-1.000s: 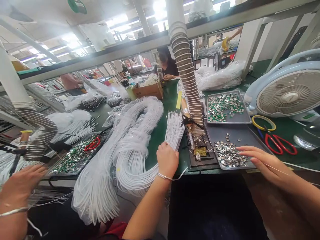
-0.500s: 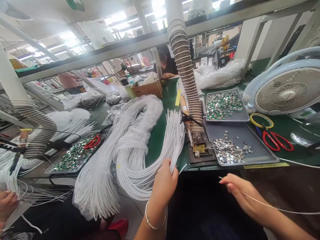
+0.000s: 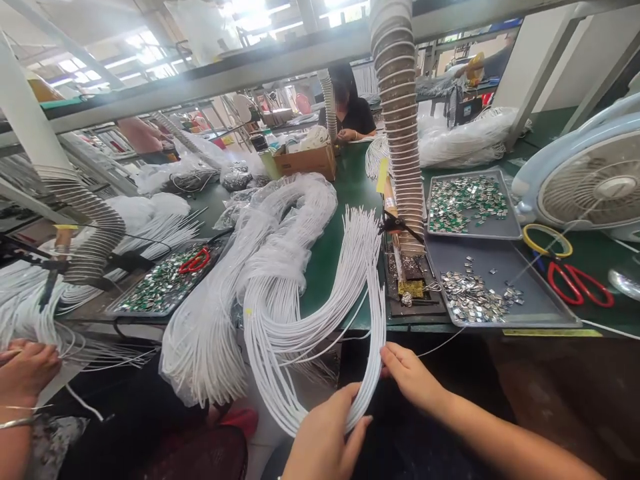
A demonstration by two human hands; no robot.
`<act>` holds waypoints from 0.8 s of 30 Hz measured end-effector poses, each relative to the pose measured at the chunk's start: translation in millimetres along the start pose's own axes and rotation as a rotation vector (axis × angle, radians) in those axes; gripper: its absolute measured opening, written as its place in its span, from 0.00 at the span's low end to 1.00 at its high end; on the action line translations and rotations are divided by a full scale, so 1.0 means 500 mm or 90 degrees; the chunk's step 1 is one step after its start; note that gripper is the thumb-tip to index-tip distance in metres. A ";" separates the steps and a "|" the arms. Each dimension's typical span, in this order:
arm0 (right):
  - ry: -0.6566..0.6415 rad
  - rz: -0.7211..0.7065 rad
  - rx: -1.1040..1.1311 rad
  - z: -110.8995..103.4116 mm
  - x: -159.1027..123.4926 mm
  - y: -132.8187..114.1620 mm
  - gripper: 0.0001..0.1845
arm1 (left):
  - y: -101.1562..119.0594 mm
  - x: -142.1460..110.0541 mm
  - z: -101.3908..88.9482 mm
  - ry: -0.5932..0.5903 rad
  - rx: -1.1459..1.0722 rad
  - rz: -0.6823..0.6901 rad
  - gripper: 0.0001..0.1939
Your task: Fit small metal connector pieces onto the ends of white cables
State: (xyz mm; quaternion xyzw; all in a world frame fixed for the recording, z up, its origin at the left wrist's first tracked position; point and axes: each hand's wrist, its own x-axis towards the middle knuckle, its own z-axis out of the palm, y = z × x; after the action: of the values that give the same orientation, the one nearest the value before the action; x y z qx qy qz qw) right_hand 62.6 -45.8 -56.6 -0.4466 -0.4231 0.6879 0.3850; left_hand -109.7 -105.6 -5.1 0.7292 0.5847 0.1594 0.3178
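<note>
My left hand (image 3: pixel 330 430) is closed around a bundle of thin white cables (image 3: pixel 370 373) that curves down over the front edge of the bench. At the right side of that bundle, the fingertips of my right hand (image 3: pixel 413 377) are pinched on white cable; how many strands they hold is hidden. More loose cables (image 3: pixel 357 247) from the same loop lie on the green bench with their ends pointing away. A plastic-wrapped coil of white cable (image 3: pixel 280 260) rests to the left. A thin line, blurred in part, runs from behind my right hand toward the upper right.
A soldering stand (image 3: pixel 413 293) sits under a ribbed exhaust hose (image 3: pixel 397 113). Trays of small metal connectors (image 3: pixel 545 307) and green boards (image 3: pixel 435 230) stand right, near red-handled scissors (image 3: pixel 580 283), yellow tape (image 3: pixel 547 229) and a fan (image 3: pixel 600 180). A co-worker's hand (image 3: pixel 30 370) holds cables at left.
My right hand has moved left from beside the bench edge to the bundle. My left hand has come down and nearer, drawing part of the cables off the edge. The view has shifted slightly.
</note>
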 end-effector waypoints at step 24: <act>-0.348 -0.186 -0.458 -0.009 -0.041 -0.075 0.15 | -0.011 0.127 0.010 -0.113 -0.592 0.132 0.24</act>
State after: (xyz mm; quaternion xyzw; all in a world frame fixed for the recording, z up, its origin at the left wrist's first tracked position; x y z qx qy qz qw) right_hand 78.6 -50.5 -16.7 -0.2898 -0.7788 0.5287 0.1729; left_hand -94.1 -45.6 -21.3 0.5747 0.3464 0.3718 0.6415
